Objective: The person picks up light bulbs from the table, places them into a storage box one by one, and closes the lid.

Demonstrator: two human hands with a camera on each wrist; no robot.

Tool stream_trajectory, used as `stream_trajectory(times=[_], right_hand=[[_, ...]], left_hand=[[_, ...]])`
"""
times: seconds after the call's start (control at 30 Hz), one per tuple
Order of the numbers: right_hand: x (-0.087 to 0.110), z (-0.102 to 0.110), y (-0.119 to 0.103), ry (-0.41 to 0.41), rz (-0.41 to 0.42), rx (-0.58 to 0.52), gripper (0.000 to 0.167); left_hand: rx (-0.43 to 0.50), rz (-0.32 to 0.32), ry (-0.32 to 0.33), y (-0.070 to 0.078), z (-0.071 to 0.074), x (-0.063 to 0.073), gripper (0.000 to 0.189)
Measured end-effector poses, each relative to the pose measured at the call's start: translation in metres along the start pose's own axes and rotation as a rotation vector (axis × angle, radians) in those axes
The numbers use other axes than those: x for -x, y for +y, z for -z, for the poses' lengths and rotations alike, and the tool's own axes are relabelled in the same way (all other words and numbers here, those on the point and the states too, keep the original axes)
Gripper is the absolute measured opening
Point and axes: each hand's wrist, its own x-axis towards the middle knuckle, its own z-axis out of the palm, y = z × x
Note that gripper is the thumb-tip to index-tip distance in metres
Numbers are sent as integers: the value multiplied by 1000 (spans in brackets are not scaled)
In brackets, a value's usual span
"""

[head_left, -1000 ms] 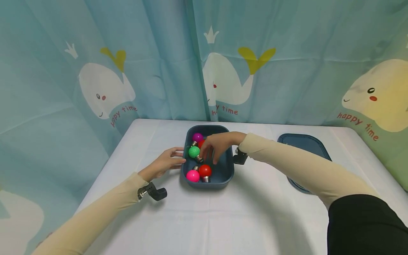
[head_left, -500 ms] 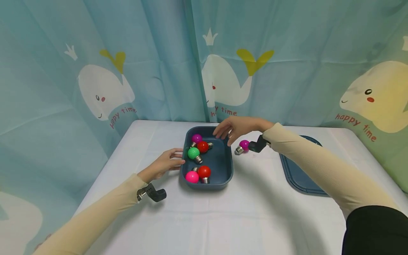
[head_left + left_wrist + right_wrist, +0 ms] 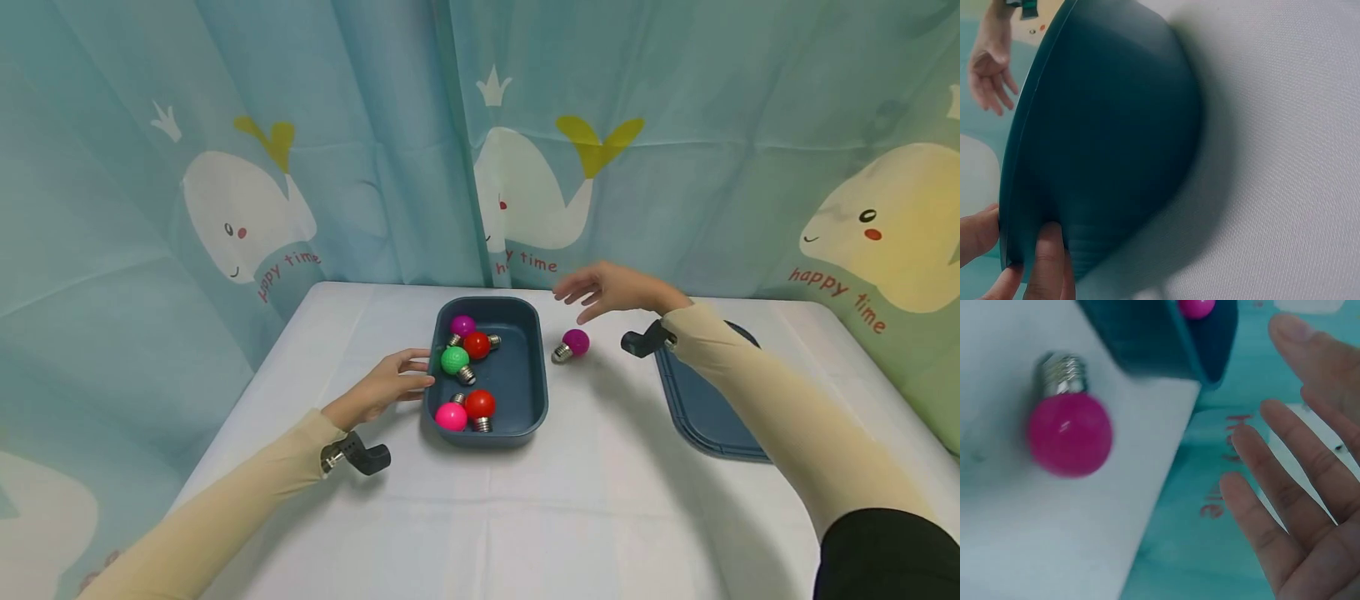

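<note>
A dark blue plastic box [image 3: 531, 421] stands mid-table with several coloured light bulbs inside. Among them are a green bulb [image 3: 454, 360], a hot-pink bulb [image 3: 451, 416] and a purple bulb [image 3: 462, 326]. My left hand [image 3: 384, 387] touches the box's left side with nearly straight fingers; in the left wrist view its fingers [image 3: 1049, 259] rest against the outer wall near the rim. Outside the box, on the right, a magenta bulb [image 3: 576, 342] lies on its side. Above and just behind it, my right hand [image 3: 617, 289] hovers with fingers spread, holding nothing.
A dark blue lid [image 3: 708, 408] lies flat at the right, partly covered by my right forearm. White cloth covers the table [image 3: 555, 517]. Behind the table hangs a blue-green curtain [image 3: 405, 208] with whale prints.
My right hand has come out of the box, moving up and right past the magenta bulb, which its arm had hidden. The left hand stays at the box's side.
</note>
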Motion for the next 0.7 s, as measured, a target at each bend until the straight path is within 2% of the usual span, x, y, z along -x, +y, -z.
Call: stream_trajectory(times=[0.3,0.7], right_hand=[[5,-15,42,74,-34,-63,53],[7,-36,77,86,-43,-178,65]], left_hand=[[-6,-2,-1,-1,1,-1,57],[-8,-8,-6,-3,2,-1,57]])
